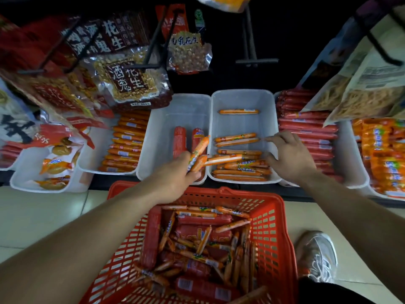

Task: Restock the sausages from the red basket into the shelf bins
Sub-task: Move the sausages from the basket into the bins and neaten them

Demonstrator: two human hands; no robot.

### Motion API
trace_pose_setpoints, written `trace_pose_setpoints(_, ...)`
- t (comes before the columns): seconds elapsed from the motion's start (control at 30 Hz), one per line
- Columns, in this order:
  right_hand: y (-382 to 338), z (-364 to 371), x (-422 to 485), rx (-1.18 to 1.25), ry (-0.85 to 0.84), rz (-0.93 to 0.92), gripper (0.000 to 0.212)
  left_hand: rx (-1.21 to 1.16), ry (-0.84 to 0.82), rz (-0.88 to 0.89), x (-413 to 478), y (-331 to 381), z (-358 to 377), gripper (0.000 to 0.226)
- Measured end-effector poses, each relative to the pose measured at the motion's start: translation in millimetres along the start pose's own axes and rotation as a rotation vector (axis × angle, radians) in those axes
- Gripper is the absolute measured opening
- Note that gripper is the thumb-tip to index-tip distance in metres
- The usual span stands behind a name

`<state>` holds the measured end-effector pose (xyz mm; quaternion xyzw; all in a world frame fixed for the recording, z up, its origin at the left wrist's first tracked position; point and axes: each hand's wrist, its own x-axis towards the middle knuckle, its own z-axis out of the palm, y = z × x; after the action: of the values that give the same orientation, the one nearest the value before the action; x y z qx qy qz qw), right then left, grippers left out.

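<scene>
tile floor [43, 216], lattice basket [274, 238] (slick sausages [203, 219])

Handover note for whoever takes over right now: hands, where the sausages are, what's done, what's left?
Left hand grips a few thin orange sausages above the seam between the two middle bins.
Right hand is open, with its fingers in the right-middle bin at the thin sausages lying there.
Done: that bin is partly filled. The left-middle bin holds two thick red sausages.
Left: place the held bunch. The red basket holds many more thin and thick sausages.
</scene>
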<state>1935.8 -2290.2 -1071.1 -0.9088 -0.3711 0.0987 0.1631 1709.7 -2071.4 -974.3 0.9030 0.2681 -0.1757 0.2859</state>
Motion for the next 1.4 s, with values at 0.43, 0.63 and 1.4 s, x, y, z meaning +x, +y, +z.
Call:
trace_pose_setpoints(0.43,37,16,-36,0.0,-0.056,0.228,0.052,0.164,-0.163,0.119,132,95,35,0.025)
trace_pose_setpoints(0.63,33,20,-35,-0.027,-0.02,0.227,0.046,0.2,-0.184,0.134,141,87,36,0.025)
trace_pose_setpoints(1.4,34,26,-38,-0.089,0.099,0.192,0.043,0.107,0.063,0.25,136,44,46,0.035)
